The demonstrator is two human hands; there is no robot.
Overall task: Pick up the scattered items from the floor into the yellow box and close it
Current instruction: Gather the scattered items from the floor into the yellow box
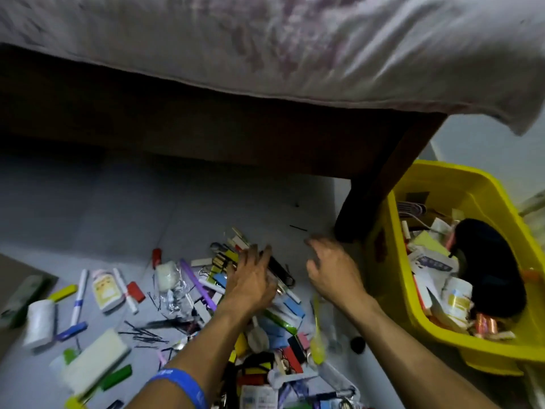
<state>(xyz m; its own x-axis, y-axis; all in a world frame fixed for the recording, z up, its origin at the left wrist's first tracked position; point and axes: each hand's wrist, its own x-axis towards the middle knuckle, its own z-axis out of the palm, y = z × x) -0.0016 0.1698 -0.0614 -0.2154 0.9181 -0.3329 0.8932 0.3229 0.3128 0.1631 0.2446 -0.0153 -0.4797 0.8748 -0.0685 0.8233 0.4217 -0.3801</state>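
Yellow plastic box (483, 348) sits right of both hands, nearest the empty, spread right hand (333, 270); left hand (250, 278) presses, fingers splayed, on floor clutter (224, 270).

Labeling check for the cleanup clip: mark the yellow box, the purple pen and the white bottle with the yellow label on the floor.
yellow box (436, 293), head view, on its near left wall.
purple pen (197, 282), head view, mid-barrel.
white bottle (104, 290), head view, on its yellow label.
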